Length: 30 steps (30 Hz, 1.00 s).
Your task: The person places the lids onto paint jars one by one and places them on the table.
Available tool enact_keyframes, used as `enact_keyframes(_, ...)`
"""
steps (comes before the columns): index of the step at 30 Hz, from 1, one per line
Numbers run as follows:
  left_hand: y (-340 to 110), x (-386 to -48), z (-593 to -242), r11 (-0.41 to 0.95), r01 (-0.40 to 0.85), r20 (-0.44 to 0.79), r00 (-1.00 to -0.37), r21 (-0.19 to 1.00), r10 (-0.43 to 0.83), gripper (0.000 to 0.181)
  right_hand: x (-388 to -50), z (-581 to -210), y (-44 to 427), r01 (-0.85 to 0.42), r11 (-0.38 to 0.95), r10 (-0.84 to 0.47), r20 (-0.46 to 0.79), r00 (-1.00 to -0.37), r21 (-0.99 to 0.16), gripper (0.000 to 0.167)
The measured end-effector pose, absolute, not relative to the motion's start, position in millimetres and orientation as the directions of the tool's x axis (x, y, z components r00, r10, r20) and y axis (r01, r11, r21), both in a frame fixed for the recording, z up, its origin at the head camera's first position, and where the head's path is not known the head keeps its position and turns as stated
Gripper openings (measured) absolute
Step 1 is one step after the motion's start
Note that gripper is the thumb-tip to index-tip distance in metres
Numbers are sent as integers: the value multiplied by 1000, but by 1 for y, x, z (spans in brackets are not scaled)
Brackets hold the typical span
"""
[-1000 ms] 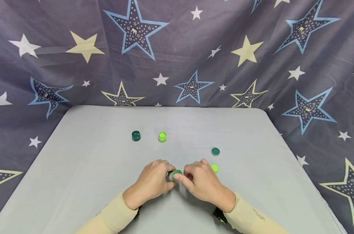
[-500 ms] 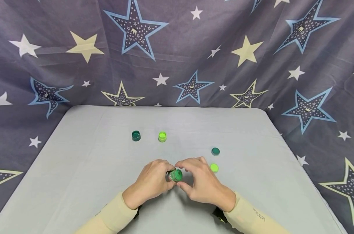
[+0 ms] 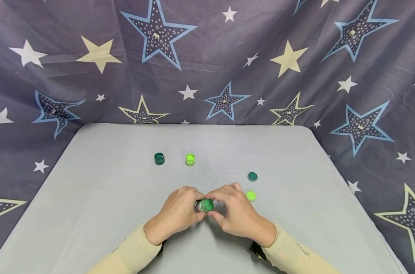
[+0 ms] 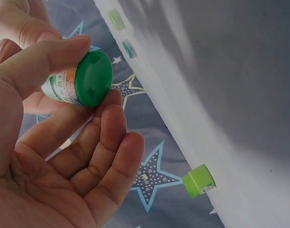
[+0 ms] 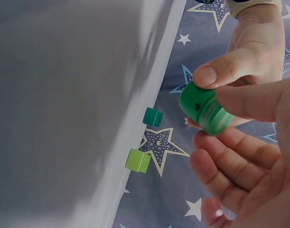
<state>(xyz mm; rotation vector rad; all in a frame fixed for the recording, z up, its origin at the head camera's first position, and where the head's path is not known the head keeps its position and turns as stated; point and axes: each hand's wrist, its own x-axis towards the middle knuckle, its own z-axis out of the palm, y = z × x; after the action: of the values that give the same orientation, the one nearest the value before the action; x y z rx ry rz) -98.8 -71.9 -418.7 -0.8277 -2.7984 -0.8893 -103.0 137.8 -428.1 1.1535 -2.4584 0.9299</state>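
Observation:
A small green paint jar (image 3: 206, 205) is tilted between the two hands, its lid end toward the right. The left hand (image 3: 180, 209) grips the jar body; in the left wrist view its thumb and fingertips hold the labelled jar (image 4: 66, 85) near the green base. My right hand (image 3: 236, 211) pinches the jar's lid rim between thumb and index finger. In the right wrist view the translucent lid (image 5: 216, 118) shows between that thumb and the fingers below, which are spread and loosely bent.
Farther back on the grey-covered table (image 3: 108, 182) stand a dark green jar (image 3: 159, 158) and a light green jar (image 3: 190, 160), both apparently lidless. A dark green lid (image 3: 252, 176) and a light green lid (image 3: 251, 196) lie just beyond the right hand. A starry curtain (image 3: 200, 64) surrounds the table.
The right thumb and index finger opened away from the lid, then closed in on its rim again. The left hand and jar have hardly moved.

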Motion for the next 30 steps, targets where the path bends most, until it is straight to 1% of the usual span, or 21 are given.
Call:
enact_keyframes(10,-72,-99,-417,698,509,228,-858,504,461,20,-102,-426,138,-726,532,-566,455,-688,-435,28)
enact_keyframes(17,-71,-98,-416,706,494,211,-865,507,454,22,-101,-427,137,-702,565,-557,428,-712,-433,25)
enact_keyframes(30,-72,-98,-415,709,497,212,-865,500,456,22,-102,-427,136,-687,603,-536,432,-725,-406,22)
